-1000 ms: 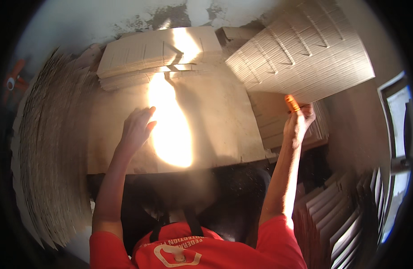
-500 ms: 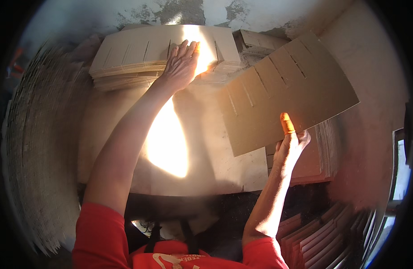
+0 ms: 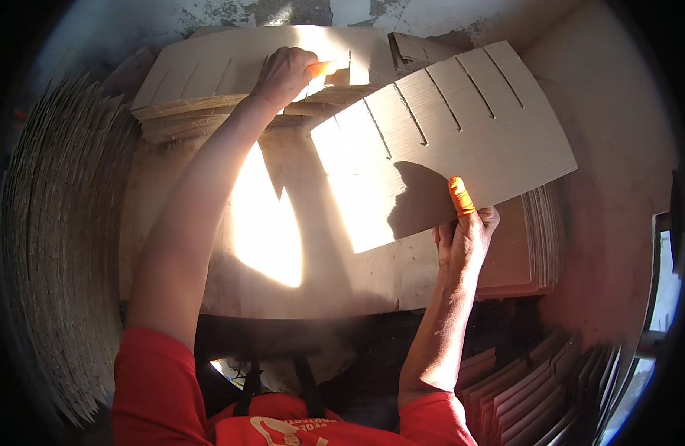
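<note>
My right hand holds a slotted cardboard sheet by its lower edge. The thumb, in an orange finger cover, presses on the face and the fingers are behind. The sheet is tilted above the table, its slots opening at the far edge. My left hand is at the stack of slotted cardboard sheets at the back of the table. Its fingers are curled closed, and its orange-covered thumb points right across the top. The fingertips are hidden, so I cannot tell what they grip.
A light table lies under both arms, with a bright sun patch. Tall stacked cardboard lines the left side. A cardboard stack stands behind my right forearm. More upright sheets are at lower right. A wall rises on the right.
My left hand has gone from lying flat with fingers stretched on the stack to curled fingers. The sheet in my right hand has moved slightly left and tipped into the sunlight.
</note>
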`<state>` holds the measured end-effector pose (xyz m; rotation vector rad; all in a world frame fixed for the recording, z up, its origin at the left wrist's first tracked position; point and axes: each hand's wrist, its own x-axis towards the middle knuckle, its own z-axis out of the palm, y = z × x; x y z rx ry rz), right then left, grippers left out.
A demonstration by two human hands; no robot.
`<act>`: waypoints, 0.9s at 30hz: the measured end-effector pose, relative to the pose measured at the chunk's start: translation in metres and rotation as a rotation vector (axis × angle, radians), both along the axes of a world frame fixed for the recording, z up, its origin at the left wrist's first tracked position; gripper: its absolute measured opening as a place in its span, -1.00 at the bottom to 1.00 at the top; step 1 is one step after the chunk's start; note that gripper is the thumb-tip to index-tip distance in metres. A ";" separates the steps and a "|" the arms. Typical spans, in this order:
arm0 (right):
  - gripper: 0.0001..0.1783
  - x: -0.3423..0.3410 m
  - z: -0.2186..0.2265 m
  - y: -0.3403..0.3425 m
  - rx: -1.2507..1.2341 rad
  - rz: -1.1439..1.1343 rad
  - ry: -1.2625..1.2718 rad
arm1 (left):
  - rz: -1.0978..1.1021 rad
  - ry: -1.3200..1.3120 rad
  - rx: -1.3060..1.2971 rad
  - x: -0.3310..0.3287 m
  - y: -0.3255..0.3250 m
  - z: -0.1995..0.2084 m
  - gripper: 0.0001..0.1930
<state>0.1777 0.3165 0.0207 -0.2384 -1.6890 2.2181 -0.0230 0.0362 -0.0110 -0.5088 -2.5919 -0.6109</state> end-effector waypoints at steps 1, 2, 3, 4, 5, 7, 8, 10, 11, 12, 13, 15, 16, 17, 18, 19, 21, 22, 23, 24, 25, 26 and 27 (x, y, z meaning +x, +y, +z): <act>-0.72 0.000 -0.001 0.000 -0.005 -0.002 0.014 | -0.059 0.151 -0.003 0.003 0.001 0.001 -0.92; -0.73 0.000 -0.002 0.000 -0.009 -0.004 0.027 | -0.118 0.303 -0.006 0.005 0.002 0.002 -0.93; -0.73 0.001 -0.002 0.000 -0.013 -0.007 0.040 | -0.185 0.341 -0.090 0.006 0.004 0.004 -0.92; -0.74 0.001 -0.002 -0.001 -0.017 -0.025 0.051 | -0.196 0.412 -0.193 0.008 0.008 0.005 -0.90; -0.74 0.001 -0.002 -0.002 -0.020 -0.042 0.061 | -0.208 0.483 -0.297 0.009 0.013 0.006 -0.88; -0.75 0.002 0.001 -0.004 -0.010 -0.065 0.059 | -0.201 0.482 -0.332 0.015 0.025 0.001 -0.70; -0.76 0.003 0.005 -0.005 0.002 -0.069 0.047 | -0.173 0.380 -0.354 0.019 0.026 -0.004 -0.64; -0.77 0.004 0.007 -0.007 0.015 -0.088 0.041 | -0.118 0.178 -0.396 0.026 0.028 -0.010 -0.51; -0.77 0.004 0.006 -0.007 0.015 -0.103 0.046 | -0.158 0.091 -0.262 0.031 0.027 -0.012 -0.53; -0.77 0.004 0.006 -0.007 0.015 -0.116 0.051 | -0.149 0.040 -0.191 0.034 0.028 -0.014 -0.57; -0.77 0.004 0.005 -0.007 0.025 -0.113 0.072 | -0.139 -0.011 -0.119 0.037 0.029 -0.019 -0.61; -0.77 0.004 0.002 -0.006 0.046 -0.105 0.114 | -0.166 0.046 -0.118 0.042 0.028 -0.025 -0.71; -0.77 0.003 0.001 -0.006 0.055 -0.113 0.116 | -0.204 0.155 -0.190 0.045 0.028 -0.025 -0.76; -0.77 0.003 0.001 -0.007 0.065 -0.121 0.119 | -0.242 0.263 -0.262 0.049 0.028 -0.024 -0.81; -0.77 0.002 0.001 -0.007 0.074 -0.129 0.122 | -0.272 0.260 -0.243 0.052 0.030 -0.025 -0.81; -0.78 0.001 0.000 -0.007 0.092 -0.120 0.129 | -0.297 0.257 -0.226 0.055 0.031 -0.026 -0.81; -0.80 0.000 0.000 -0.008 0.128 -0.103 0.143 | -0.341 0.350 -0.234 0.065 0.032 -0.029 -0.83; -0.80 0.000 -0.001 -0.008 0.112 -0.094 0.127 | -0.341 0.284 -0.253 0.069 0.033 -0.031 -0.83; -0.78 0.001 -0.003 -0.007 0.096 -0.084 0.112 | -0.342 0.218 -0.272 0.074 0.036 -0.034 -0.80; -0.77 0.001 -0.003 -0.007 0.079 -0.075 0.096 | -0.341 0.152 -0.291 0.080 0.038 -0.036 -0.78; -0.77 0.001 -0.003 -0.006 0.087 -0.086 0.084 | -0.346 0.257 -0.363 0.091 0.040 -0.028 -0.80; -0.77 0.000 -0.003 -0.006 0.096 -0.097 0.072 | -0.358 0.239 -0.341 0.097 0.044 -0.029 -0.81; -0.77 0.000 -0.003 -0.006 0.105 -0.108 0.060 | -0.369 0.220 -0.319 0.100 0.047 -0.033 -0.81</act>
